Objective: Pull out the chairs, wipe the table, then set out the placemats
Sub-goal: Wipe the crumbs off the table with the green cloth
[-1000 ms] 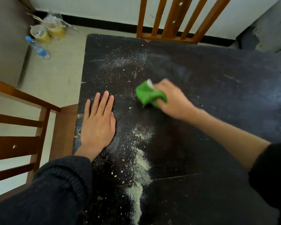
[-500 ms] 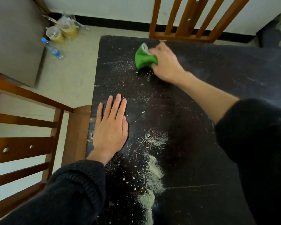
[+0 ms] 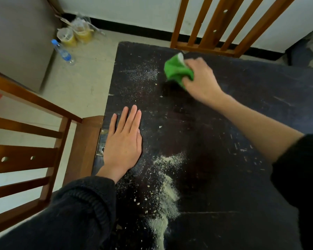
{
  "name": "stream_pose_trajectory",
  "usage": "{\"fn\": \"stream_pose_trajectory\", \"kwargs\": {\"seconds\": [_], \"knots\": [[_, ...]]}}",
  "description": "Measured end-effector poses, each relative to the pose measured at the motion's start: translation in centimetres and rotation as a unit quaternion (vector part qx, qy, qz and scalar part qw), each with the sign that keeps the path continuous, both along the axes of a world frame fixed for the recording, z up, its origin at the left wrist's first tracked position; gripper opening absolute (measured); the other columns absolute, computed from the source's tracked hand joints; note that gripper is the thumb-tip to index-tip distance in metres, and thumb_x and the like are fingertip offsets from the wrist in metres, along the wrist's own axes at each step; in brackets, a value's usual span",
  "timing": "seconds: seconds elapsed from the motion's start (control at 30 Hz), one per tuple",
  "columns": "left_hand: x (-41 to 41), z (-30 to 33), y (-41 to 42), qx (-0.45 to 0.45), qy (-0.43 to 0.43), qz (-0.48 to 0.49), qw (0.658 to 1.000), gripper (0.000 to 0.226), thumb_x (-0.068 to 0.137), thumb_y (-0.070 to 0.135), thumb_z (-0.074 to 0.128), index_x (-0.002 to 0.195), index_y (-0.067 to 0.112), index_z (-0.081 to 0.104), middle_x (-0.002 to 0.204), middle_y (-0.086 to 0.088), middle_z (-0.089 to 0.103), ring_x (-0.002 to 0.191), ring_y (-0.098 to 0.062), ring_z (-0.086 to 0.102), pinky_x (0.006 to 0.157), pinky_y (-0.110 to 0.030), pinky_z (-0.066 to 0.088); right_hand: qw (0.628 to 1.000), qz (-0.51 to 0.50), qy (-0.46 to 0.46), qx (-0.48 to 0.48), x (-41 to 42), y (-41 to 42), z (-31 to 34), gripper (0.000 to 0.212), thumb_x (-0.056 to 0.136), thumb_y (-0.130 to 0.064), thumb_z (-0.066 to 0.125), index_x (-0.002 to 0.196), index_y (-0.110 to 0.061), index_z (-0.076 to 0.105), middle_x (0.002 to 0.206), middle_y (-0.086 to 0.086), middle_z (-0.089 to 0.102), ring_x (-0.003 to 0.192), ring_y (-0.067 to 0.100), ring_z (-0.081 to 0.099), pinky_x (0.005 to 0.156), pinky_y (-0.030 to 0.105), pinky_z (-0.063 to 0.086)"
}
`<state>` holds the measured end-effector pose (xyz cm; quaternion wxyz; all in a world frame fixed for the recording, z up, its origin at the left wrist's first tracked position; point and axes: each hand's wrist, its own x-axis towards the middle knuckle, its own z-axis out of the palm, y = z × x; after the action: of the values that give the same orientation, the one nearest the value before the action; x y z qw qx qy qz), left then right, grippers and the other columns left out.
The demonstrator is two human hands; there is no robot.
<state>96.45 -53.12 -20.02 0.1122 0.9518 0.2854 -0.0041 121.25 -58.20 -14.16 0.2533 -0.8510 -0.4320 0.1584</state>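
Observation:
A dark, scuffed table point(image 3: 224, 177) fills most of the view. My right hand point(image 3: 201, 78) grips a bunched green cloth point(image 3: 176, 71) and presses it on the table near the far edge. My left hand point(image 3: 124, 141) lies flat with fingers together on the table's left edge. A trail of pale yellowish powder point(image 3: 167, 192) runs down the table towards me, and fine specks point(image 3: 143, 76) lie left of the cloth. One wooden chair point(image 3: 31, 150) stands at the left side, another chair point(image 3: 222, 27) at the far side.
On the floor at the far left stand two plastic cups point(image 3: 74, 36) with yellow contents and a water bottle point(image 3: 62, 52) lying beside them. A grey cabinet side point(image 3: 16, 42) rises at the left. A white wall with a black skirting runs behind the table.
My right hand has drawn the green cloth back from the table's far edge towards me. My left hand has stayed flat in place.

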Motion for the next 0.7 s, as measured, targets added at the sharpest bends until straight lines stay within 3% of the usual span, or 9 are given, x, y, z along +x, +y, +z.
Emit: {"fn": "stream_pose_trajectory", "kwargs": {"seconds": [0.13, 0.2, 0.43, 0.7], "knots": [[0.0, -0.3, 0.0, 0.010, -0.001, 0.004, 1.000, 0.053, 0.097, 0.028, 0.013, 0.147, 0.012, 0.017, 0.156, -0.005, 0.018, 0.144, -0.022, 0.010, 0.117, -0.044, 0.009, 0.989, -0.129, -0.065, -0.038, 4.6, 5.7, -2.1, 0.038, 0.086, -0.010, 0.052, 0.124, -0.009, 0.047, 0.127, 0.015, 0.042, 0.113, 0.028, 0.046, 0.090, 0.032, 0.040], [0.0, -0.4, 0.1, 0.010, -0.001, 0.004, 1.000, 0.053, 0.097, 0.028, 0.014, 0.147, 0.011, 0.017, 0.156, -0.005, 0.018, 0.144, -0.022, 0.010, 0.117, -0.045, 0.010, 0.987, -0.127, -0.077, -0.062, 4.4, 8.0, -2.8, 0.037, 0.086, -0.007, 0.051, 0.123, -0.007, 0.048, 0.128, 0.018, 0.041, 0.116, 0.034, 0.043, 0.092, 0.036, 0.040], [-0.2, -0.7, 0.3, -0.010, -0.014, 0.008, 1.000, 0.053, 0.097, 0.028, 0.014, 0.147, 0.010, 0.020, 0.155, -0.005, 0.019, 0.144, -0.019, 0.010, 0.117, -0.044, 0.011, 0.990, 0.106, -0.070, -0.059, -0.9, 9.3, -2.4, 0.044, 0.085, -0.004, 0.050, 0.127, -0.016, 0.049, 0.119, 0.012, 0.046, 0.111, 0.026, 0.045, 0.093, 0.033, 0.037], [-0.3, 1.0, 0.3, -0.062, -0.072, 0.026, 0.995, 0.050, 0.097, 0.017, 0.023, 0.143, -0.001, 0.026, 0.153, -0.014, 0.022, 0.143, -0.023, 0.017, 0.118, -0.036, 0.009, 0.966, 0.238, 0.001, -0.102, -9.3, -5.3, -0.6, 0.047, 0.077, 0.002, 0.052, 0.122, -0.013, 0.056, 0.108, 0.010, 0.051, 0.099, 0.025, 0.048, 0.085, 0.033, 0.039]]}}
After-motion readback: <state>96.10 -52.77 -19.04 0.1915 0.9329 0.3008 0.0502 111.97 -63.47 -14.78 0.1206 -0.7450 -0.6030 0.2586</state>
